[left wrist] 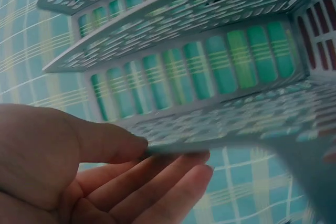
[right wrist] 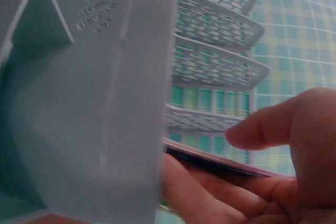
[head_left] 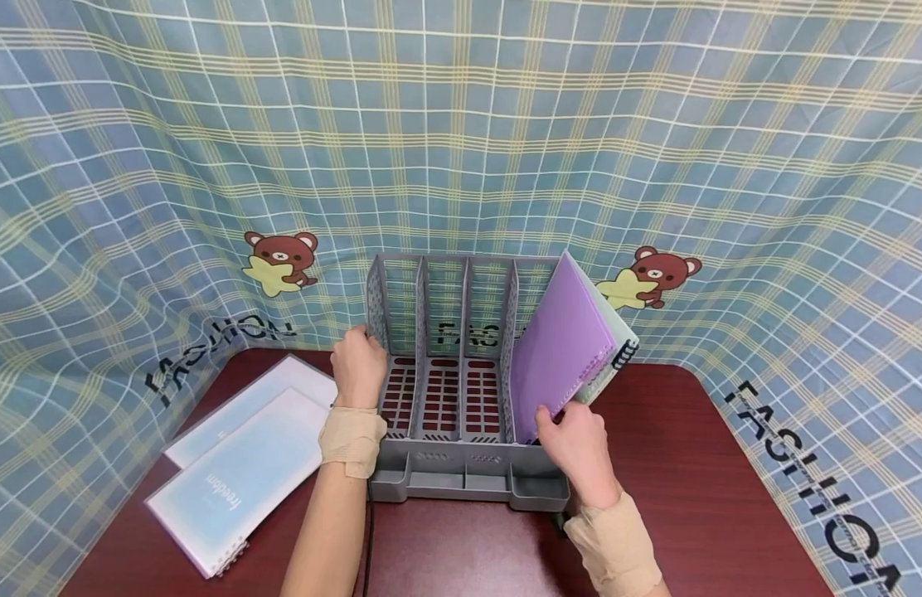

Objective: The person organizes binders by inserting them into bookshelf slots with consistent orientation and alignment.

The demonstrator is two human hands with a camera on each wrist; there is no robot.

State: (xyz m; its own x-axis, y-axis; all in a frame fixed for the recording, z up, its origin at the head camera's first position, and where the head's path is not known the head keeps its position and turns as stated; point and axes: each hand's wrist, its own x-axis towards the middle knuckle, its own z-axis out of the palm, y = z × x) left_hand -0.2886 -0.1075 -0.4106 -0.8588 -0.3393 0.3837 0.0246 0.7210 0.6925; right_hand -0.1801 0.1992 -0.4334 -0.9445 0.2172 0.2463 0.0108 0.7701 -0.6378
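- Stretches left arm (head_left: 330,522) forward, with left wrist (head_left: 352,439) wrapped in beige.
- Pinches with left grip (head_left: 359,367), left thumb (left wrist: 118,142) above, left fingers (left wrist: 163,187) extended below.
- Angles right arm (head_left: 658,589) inward, with right wrist (head_left: 613,543) wrapped likewise.
- Bends right fingers (right wrist: 210,195) of right grip (head_left: 580,448), with right thumb (right wrist: 268,124) spread above.

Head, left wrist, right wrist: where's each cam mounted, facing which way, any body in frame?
Head: worn on the head, facing forward and down at the organizer; both forearms, left hand and right hand show.
Left wrist: on that wrist, facing the organizer's side panel; left thumb and fingers show.
Right wrist: on that wrist, facing across the organizer's front wall to its dividers; right thumb and fingers show.
Both wrist views share the organizer and plaid cloth.
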